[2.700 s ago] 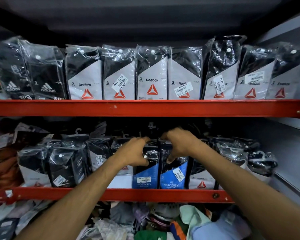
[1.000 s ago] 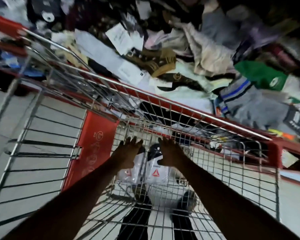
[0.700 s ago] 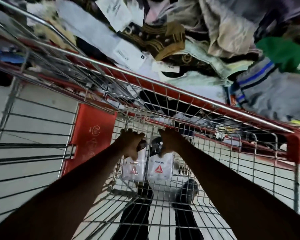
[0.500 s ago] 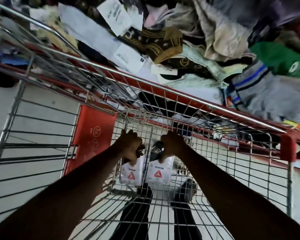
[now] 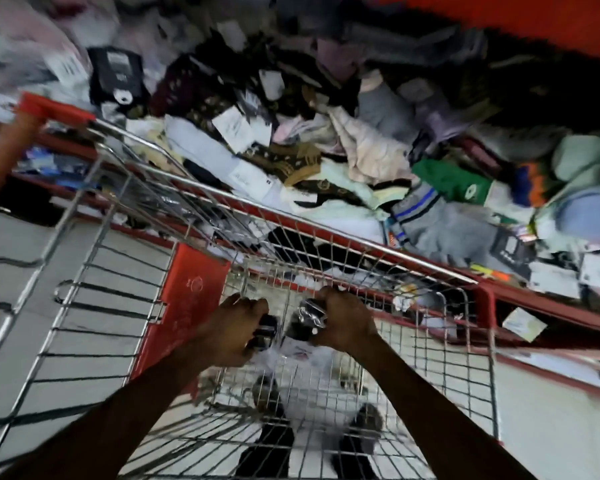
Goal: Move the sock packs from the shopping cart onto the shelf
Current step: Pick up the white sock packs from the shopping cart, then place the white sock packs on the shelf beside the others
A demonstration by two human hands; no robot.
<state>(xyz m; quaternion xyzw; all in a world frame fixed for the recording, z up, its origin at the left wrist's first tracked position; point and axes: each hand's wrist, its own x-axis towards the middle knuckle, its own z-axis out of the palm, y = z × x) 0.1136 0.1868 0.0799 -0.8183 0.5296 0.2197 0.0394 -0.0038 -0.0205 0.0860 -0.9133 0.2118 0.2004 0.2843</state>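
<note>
Both my arms reach down into the wire shopping cart (image 5: 343, 240). My left hand (image 5: 234, 327) is shut on the dark top of one sock pack (image 5: 265, 332). My right hand (image 5: 343, 323) grips the crinkled plastic top of a second sock pack (image 5: 305, 322). The white lower parts of both packs hang blurred under my hands, above the cart's wire floor. The red shelf (image 5: 520, 296) edge runs just beyond the cart's far rim. The picture is motion-blurred.
A jumbled pile of clothes and socks (image 5: 361, 150) fills the low shelf past the cart. A red panel (image 5: 187, 299) closes the cart's left end. Another person's arm (image 5: 0, 154) holds the red cart handle (image 5: 54, 109) at the far left. Grey floor tiles lie below.
Earlier my hands were at the upper shelf, then reached into the cart and closed on two packs. Now both packs are lifted higher, and the view has swung up and left.
</note>
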